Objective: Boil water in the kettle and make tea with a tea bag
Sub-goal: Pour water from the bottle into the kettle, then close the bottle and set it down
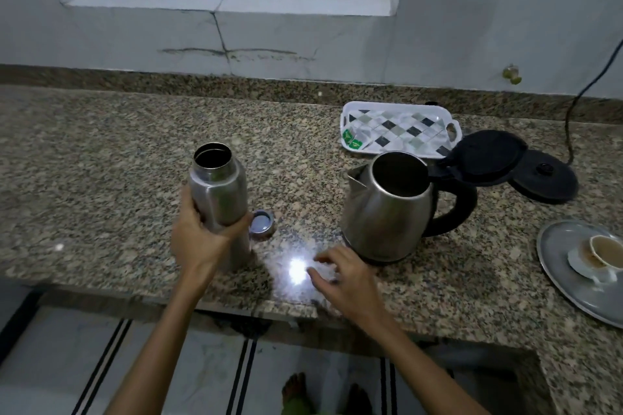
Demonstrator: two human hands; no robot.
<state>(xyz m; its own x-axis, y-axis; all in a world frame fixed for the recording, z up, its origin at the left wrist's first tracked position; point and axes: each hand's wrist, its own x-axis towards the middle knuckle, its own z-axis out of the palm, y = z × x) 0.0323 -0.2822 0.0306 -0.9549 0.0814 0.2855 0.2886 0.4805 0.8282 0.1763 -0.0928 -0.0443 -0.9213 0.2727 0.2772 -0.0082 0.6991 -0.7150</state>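
Observation:
A steel kettle [384, 209] with a black handle stands on the granite counter [101, 162], its black lid [482, 155] flipped open. My left hand [199, 236] grips an uncapped steel bottle [219, 192], upright on the counter left of the kettle. The bottle's cap [261, 225] lies just right of the bottle. My right hand [344, 276] hovers with fingers spread over the counter in front of the kettle's base, holding nothing. Green-tagged tea bags [352, 139] lie in a white patterned tray [401, 131] behind the kettle.
The kettle's black power base [546, 180] sits at the right with its cord [573, 118] running up the wall. A steel plate [556, 263] at the right edge carries a used cup [603, 251]. The counter's front edge runs below my hands.

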